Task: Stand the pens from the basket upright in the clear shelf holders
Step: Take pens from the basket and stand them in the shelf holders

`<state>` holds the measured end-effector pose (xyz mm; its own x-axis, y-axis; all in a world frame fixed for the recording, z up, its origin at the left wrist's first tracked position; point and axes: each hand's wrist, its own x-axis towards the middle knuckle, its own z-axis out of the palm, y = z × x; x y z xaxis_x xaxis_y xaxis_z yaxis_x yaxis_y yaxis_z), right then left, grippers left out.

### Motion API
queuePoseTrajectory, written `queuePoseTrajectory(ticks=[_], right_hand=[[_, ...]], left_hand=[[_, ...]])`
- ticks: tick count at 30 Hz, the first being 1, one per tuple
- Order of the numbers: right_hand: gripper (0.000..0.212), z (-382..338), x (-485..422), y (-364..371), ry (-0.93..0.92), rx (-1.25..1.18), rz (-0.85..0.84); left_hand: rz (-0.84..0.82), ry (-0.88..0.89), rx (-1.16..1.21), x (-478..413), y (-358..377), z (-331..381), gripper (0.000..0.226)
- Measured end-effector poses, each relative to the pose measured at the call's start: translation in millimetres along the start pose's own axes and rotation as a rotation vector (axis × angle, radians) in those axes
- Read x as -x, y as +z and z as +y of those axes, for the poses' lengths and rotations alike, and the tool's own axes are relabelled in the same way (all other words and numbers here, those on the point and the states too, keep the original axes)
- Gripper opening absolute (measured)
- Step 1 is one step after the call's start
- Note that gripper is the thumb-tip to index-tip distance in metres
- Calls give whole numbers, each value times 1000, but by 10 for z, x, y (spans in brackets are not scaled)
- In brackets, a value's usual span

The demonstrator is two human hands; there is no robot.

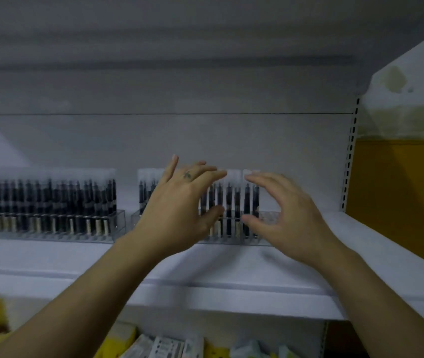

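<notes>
Several pens point(229, 202) beside right grip point(290, 215)

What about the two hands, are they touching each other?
Apart. The head view shows a clear gap between the left hand and the right hand, with pens visible through it.

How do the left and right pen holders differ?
The left holder is packed end to end; the right holder has bare slots at its right end. The left hand and right hand are at the right holder, not the left holder. Both hold dark pens upright.
</notes>
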<state>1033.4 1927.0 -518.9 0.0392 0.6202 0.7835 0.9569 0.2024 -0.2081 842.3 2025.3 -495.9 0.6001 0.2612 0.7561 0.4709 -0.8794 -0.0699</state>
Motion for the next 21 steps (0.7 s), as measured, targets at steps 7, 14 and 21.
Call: queuePoseTrajectory(ticks=[7,14,21], right_hand=[[63,-762,390,378,-87,-64,-106],[59,-1388,788,1120,-138,-223,-252],[62,-1626,1744,2197,28,-340,-580]], left_hand=[[-33,-72,5,909,-351,-173,55],[-64,-305,21,2100,-508,-462,53],[-239,-619,159,3365,-169,-552,53]])
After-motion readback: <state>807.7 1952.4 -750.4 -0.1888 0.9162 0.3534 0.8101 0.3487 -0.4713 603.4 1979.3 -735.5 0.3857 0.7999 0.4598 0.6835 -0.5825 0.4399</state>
